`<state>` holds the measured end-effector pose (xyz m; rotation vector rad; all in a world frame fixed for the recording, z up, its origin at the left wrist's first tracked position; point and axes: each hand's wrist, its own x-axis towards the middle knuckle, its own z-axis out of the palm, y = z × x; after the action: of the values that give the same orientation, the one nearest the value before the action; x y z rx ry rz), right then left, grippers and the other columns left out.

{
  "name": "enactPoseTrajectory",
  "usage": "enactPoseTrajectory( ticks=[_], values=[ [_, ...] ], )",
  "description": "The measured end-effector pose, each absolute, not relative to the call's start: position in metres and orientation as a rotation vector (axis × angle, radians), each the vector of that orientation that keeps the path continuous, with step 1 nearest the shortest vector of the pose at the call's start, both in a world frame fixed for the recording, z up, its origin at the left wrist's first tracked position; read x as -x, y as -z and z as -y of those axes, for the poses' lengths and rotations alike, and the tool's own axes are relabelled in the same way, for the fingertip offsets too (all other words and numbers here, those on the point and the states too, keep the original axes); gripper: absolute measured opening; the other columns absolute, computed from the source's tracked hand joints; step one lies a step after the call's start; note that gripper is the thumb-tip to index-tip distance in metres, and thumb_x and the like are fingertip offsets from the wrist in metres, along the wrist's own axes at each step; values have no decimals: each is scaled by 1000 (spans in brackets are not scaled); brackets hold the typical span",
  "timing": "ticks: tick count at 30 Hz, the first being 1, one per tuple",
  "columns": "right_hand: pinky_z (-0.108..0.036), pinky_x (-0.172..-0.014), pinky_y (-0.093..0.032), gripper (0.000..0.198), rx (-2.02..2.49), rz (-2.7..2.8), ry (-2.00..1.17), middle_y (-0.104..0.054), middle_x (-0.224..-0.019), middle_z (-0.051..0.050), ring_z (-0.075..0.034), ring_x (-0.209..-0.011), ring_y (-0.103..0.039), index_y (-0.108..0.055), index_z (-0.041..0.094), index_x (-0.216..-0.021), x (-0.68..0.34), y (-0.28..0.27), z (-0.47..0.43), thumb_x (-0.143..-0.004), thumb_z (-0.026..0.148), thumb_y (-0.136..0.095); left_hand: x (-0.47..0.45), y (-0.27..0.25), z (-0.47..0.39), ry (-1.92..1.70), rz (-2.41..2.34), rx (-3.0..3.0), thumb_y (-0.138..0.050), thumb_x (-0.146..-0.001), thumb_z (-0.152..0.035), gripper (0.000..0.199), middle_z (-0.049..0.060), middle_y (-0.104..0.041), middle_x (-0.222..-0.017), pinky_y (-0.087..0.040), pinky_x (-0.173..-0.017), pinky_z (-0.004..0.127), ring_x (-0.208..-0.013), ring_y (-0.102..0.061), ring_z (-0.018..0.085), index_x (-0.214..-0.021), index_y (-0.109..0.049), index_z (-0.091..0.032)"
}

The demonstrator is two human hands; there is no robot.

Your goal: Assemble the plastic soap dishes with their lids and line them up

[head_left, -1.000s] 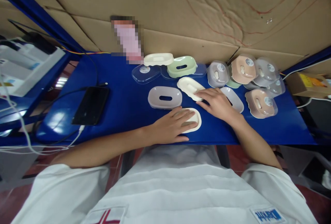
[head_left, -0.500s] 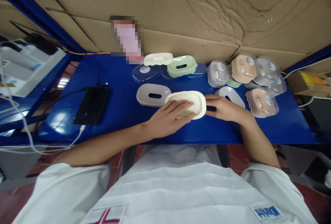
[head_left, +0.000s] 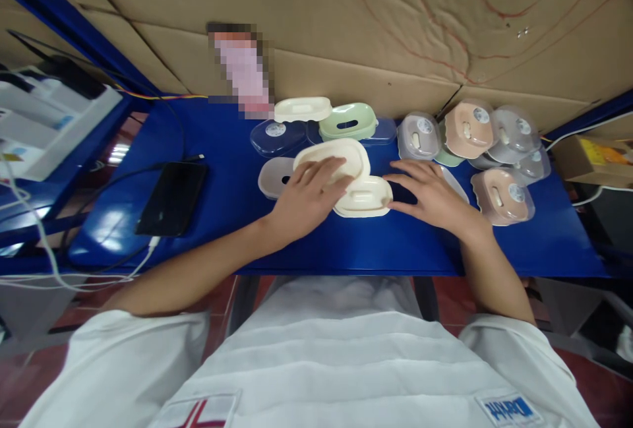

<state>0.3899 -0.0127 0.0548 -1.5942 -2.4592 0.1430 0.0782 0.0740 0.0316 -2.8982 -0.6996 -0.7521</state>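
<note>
My left hand (head_left: 309, 197) lies over the near side of a larger cream soap dish (head_left: 349, 151), its fingers bent over the rim. In front of that dish and partly under my thumb is a smaller cream tray (head_left: 370, 196) with a raised oblong middle. My right hand (head_left: 428, 190) is at the right end of this tray, fingers and thumb spread apart, the thumb tip at its rim. A pale lilac dish (head_left: 271, 177) is partly hidden behind my left hand. Another lilac piece (head_left: 453, 183) shows behind my right hand.
Along the back are a cream tray (head_left: 302, 109), a green slotted dish (head_left: 349, 121) and clear lids (head_left: 277, 138). Several lidded boxes, including a peach one (head_left: 502, 197), stand at the right. A black phone-like device (head_left: 173, 198) with cables lies on the blue table (head_left: 306, 250).
The larger cream dish has moved back and left with my left hand, and the smaller cream tray now shows in front of it. My right hand's fingers have spread.
</note>
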Motion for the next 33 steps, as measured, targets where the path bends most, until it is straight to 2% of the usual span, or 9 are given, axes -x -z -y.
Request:
enactPoseTrajectory(
  ticks=[5,10,13,15,17,20,25,30,33],
  values=[
    [-59,-124,-39,55,1366,2559,-138,-52,-166,-17,-36,-153,-49,-58,24,-154,-363,-47,14,-105,49,-65,-65,-53,-103,678,978,2926,-46,-108,-26,40,15,-60,-155,-46,-117,54,-143,-58,35,-146,-61,-22],
    [-55,-133,-28,60,1134,2627,61,-45,-172,-13,-29,-162,-38,-40,21,-167,-304,-31,11,-110,31,-55,-51,-74,-124,502,1215,2929,-45,-107,-29,38,13,-61,-154,-46,-116,51,-139,-60,33,-139,-64,-21],
    [-53,-136,-24,63,1066,2641,101,-45,-172,-13,-28,-163,-36,-35,17,-170,-273,-25,-1,-110,29,-53,-45,-82,-132,436,1281,2912,-45,-107,-31,38,10,-61,-152,-49,-113,48,-135,-62,31,-138,-65,-20],
    [-56,-133,-29,60,1102,2611,66,-55,-163,-16,-31,-155,-46,-43,15,-166,-263,-21,-12,-110,32,-55,-41,-86,-135,401,1314,2893,-45,-108,-33,38,10,-62,-150,-50,-111,47,-132,-63,30,-137,-66,-19],
    [-55,-123,-43,45,1168,2558,-1,-70,-144,-17,-32,-138,-61,-61,16,-152,-265,-19,-21,-109,31,-56,-38,-88,-136,370,1344,2877,-48,-108,-34,38,10,-62,-148,-52,-108,47,-130,-64,30,-136,-67,-19],
    [-47,-106,-55,30,1246,2399,-113,-78,-124,-13,-29,-120,-70,-76,20,-128,-289,-21,-25,-110,30,-55,-32,-91,-135,326,1378,2855,-56,-104,-35,35,10,-62,-148,-56,-101,46,-125,-68,33,-134,-69,-22],
    [-48,-107,-57,29,1437,2049,-133,-78,-124,-10,-29,-117,-72,-77,22,-125,-335,-42,-25,-107,40,-61,-29,-88,-128,117,1350,2853,-58,-101,-31,33,15,-65,-141,-60,-92,49,-116,-71,37,-130,-71,-20],
    [-50,-107,-57,29,1475,2025,-161,-78,-123,-11,-30,-117,-72,-75,22,-123,-341,-46,-29,-107,41,-60,-53,-61,-104,63,751,3123,-60,-103,-25,28,11,-65,-143,-60,-95,40,-125,-69,30,-129,-70,-22],
    [-50,-108,-56,30,1404,2161,-156,-76,-128,-13,-31,-123,-70,-73,21,-127,-335,-40,-28,-109,37,-55,-66,-47,-90,178,459,3043,-57,-103,-16,28,14,-68,-139,-56,-104,44,-124,-68,29,-126,-72,-21]
  ],
)
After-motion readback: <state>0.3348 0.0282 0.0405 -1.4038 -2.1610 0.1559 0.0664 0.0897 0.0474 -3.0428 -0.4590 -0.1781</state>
